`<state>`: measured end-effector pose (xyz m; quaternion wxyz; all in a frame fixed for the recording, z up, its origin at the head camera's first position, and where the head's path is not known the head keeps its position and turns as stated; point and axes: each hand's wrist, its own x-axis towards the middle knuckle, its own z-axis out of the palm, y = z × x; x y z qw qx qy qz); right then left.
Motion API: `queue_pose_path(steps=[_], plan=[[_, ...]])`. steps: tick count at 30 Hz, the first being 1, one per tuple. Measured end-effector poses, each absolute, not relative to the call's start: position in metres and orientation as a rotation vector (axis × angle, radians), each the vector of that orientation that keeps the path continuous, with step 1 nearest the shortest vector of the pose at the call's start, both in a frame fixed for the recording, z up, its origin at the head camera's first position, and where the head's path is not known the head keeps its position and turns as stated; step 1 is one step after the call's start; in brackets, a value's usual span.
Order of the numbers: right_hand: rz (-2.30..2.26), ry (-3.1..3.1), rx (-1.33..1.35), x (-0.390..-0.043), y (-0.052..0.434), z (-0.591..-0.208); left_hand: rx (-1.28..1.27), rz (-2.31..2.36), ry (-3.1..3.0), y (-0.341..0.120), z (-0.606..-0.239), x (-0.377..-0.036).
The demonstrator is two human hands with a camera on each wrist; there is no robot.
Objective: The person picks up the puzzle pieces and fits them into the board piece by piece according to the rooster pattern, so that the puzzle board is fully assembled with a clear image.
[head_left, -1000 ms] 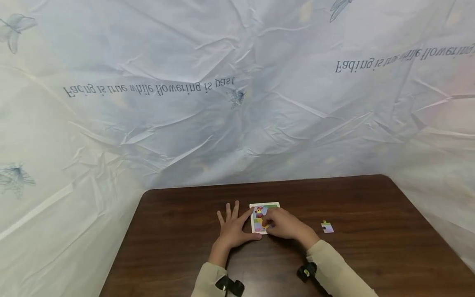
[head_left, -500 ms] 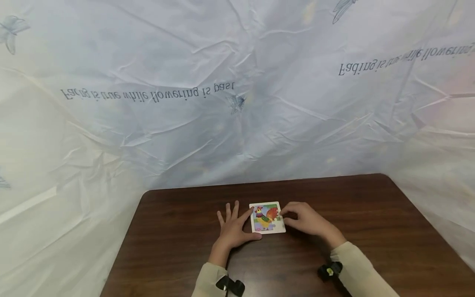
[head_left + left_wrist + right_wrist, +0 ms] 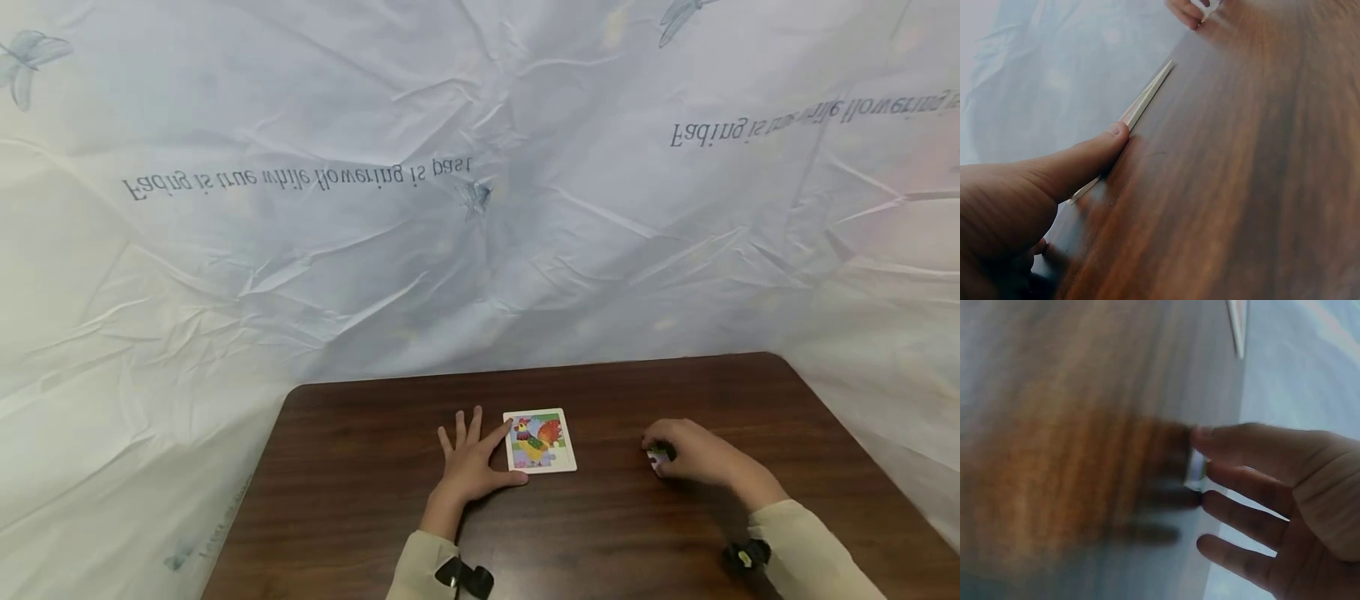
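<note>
A small white-framed puzzle board (image 3: 540, 442) with a colourful rooster picture lies on the dark wooden table (image 3: 600, 533). My left hand (image 3: 471, 457) rests flat beside it with fingers spread, and the thumb (image 3: 1088, 161) touches the board's left edge (image 3: 1147, 100). To the right, my right hand (image 3: 678, 454) curls over a loose purple-and-green puzzle piece (image 3: 659, 455). In the right wrist view the piece (image 3: 1196, 470) sits pinched between thumb and a fingertip, just above the tabletop. The piece's picture side is mostly hidden by the fingers.
A crinkled pale plastic sheet (image 3: 480, 208) with printed text and flowers hangs behind and around the table. The table's far edge (image 3: 525, 371) runs just beyond the board; its rounded right corner (image 3: 776, 358) is near the right hand.
My right hand left the puzzle board and moved right across the table to the loose piece, which it now pinches. The left hand stayed in place beside the board.
</note>
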<state>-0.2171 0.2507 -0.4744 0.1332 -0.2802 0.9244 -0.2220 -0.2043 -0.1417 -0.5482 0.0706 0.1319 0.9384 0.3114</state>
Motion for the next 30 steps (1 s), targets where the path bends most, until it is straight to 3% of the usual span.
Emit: queue_pose_path(steps=[21, 30], plan=[[-0.710, 2.650, -0.830, -0.212, 0.254, -0.492, 0.380, 0.943, 2.817, -0.136, -0.549, -0.190], [-0.766, 2.683, -0.958, -0.214, 0.223, -0.486, 0.394, 0.927, 2.848, -0.132, -0.551, -0.185]])
